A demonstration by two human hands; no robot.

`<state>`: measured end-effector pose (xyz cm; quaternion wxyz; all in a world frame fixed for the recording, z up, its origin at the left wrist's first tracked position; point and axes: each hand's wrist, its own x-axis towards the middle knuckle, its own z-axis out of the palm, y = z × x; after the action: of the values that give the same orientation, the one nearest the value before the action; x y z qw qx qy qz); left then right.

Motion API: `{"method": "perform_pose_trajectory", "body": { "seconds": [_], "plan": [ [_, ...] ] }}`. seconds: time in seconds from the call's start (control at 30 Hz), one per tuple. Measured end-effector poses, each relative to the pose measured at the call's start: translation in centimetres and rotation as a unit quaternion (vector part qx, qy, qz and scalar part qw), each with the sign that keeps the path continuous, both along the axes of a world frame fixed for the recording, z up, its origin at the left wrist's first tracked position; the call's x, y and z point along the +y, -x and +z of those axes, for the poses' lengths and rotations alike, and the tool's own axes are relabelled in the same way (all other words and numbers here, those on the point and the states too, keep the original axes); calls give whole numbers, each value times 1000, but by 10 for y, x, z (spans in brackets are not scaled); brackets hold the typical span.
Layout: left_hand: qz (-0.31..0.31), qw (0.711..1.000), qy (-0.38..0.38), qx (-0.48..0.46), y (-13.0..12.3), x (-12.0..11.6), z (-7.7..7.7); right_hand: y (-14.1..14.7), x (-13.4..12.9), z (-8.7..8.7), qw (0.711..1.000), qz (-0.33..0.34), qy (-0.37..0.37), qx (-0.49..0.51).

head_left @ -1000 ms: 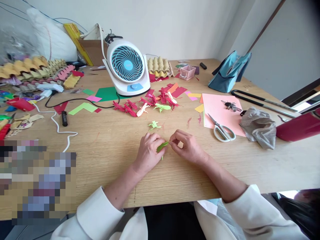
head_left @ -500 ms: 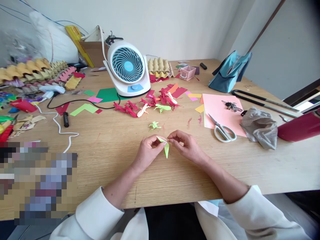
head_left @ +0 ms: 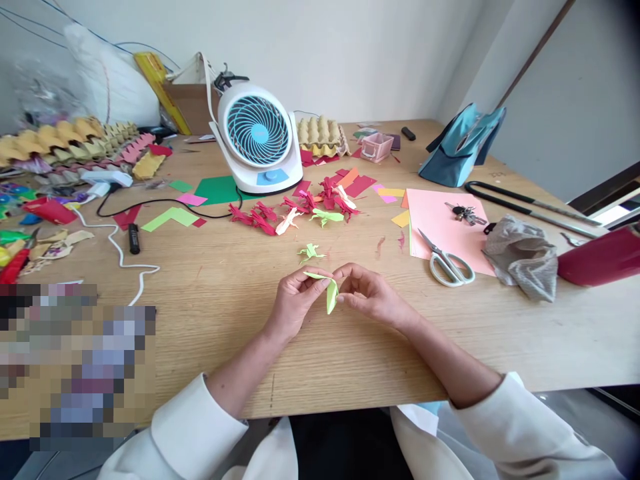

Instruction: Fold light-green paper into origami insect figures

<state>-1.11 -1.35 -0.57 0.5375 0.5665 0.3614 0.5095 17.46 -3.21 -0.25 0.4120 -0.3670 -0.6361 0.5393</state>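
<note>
My left hand [head_left: 295, 298] pinches a light green folded paper [head_left: 331, 297] between thumb and fingers. One narrow point of the paper lies along the left fingers, and a wider flap hangs down. My right hand [head_left: 373, 293] is curled at the paper's right side, its index finger at the top fold and its thumb against the flap's edge. Just beyond the hands is a small green origami figure [head_left: 311, 252] with thin legs. Farther back, several red folded figures [head_left: 263, 217] lie in a row with a pale pink one [head_left: 289, 221] and another green one [head_left: 327, 217].
A white fan [head_left: 260, 133] stands behind the figures. Scissors [head_left: 447, 260] and keys [head_left: 466, 213] lie on pink paper [head_left: 430, 213] at right, near a grey cloth [head_left: 523, 257] and a red cylinder [head_left: 600, 257]. Left are a marker [head_left: 133, 239], cables and egg cartons [head_left: 65, 143].
The right thumb has moved down from the top fold to the hanging flap, opening away from the index finger. The green paper has turned slightly; the left hand keeps its pinch.
</note>
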Motion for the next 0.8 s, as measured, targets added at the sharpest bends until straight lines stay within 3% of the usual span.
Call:
{"method": "perform_pose_trajectory", "body": {
  "seconds": [0.17, 0.27, 0.43, 0.6, 0.8],
  "plan": [
    [-23, 998, 31, -45, -2, 1, -2, 0, 0, 6, 995, -43, -76, -48],
    [-22, 999, 22, -39, -2, 1, -1, 1, 2, 5, 998, -29, -40, 24],
    [-49, 994, -91, 36, 2, -1, 5, 3, 3, 6, 990, -19, 47, 128],
    [-84, 970, -209, 94, 8, 1, 12, 0, 3, 10, 987, -33, 69, 140],
    [-70, 936, -306, 159, 15, 5, 11, -1, 4, 6, 986, -25, 85, 143]
  ]
}}
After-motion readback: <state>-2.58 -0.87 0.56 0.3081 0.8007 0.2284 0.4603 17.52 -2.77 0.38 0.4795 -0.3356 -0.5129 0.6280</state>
